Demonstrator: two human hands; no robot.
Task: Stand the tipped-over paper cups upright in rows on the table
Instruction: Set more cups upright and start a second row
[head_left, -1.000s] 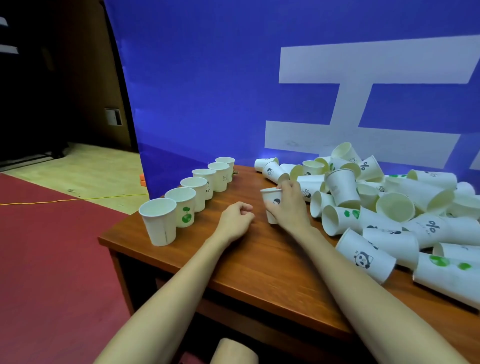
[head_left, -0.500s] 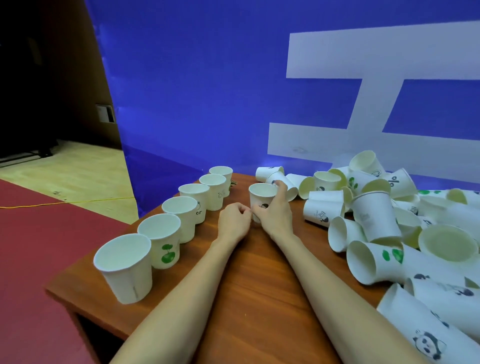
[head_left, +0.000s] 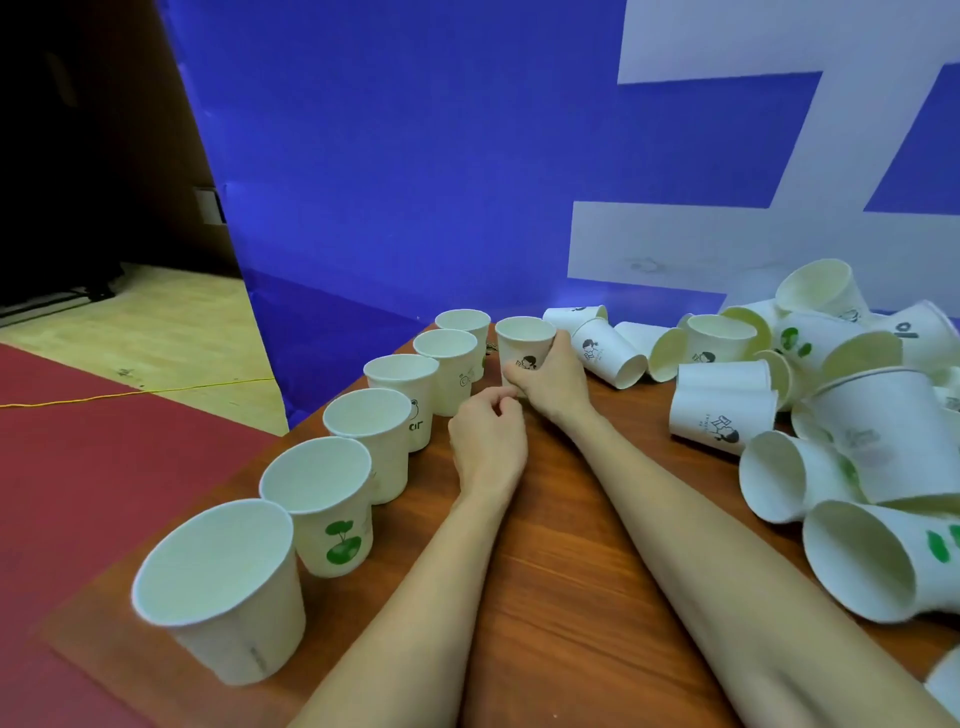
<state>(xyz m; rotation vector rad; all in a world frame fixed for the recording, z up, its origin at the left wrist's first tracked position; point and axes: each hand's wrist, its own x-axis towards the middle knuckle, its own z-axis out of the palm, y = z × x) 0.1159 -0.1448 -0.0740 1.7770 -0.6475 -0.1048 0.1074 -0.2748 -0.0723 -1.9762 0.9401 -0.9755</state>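
My right hand (head_left: 553, 379) grips an upright white paper cup (head_left: 524, 340) near the table's far edge, just right of the far end of a row. That row of several upright cups (head_left: 387, 426) runs along the left edge of the wooden table (head_left: 561, 597), from a large near cup (head_left: 223, 587) to the far one (head_left: 462, 322). My left hand (head_left: 488, 441) rests on the table with its fingers curled and holds nothing. A heap of tipped-over cups (head_left: 810, 415) covers the right side.
A blue backdrop with white shapes (head_left: 519, 156) stands right behind the table. The table's left edge drops to a red carpet (head_left: 78, 467), with a yellow cable (head_left: 130, 392) on the floor beyond it. Bare wood shows between my forearms and the heap.
My right hand has carried the cup from the middle of the table forward and left, beside the far end of the row. My left hand followed it forward. The view has moved closer.
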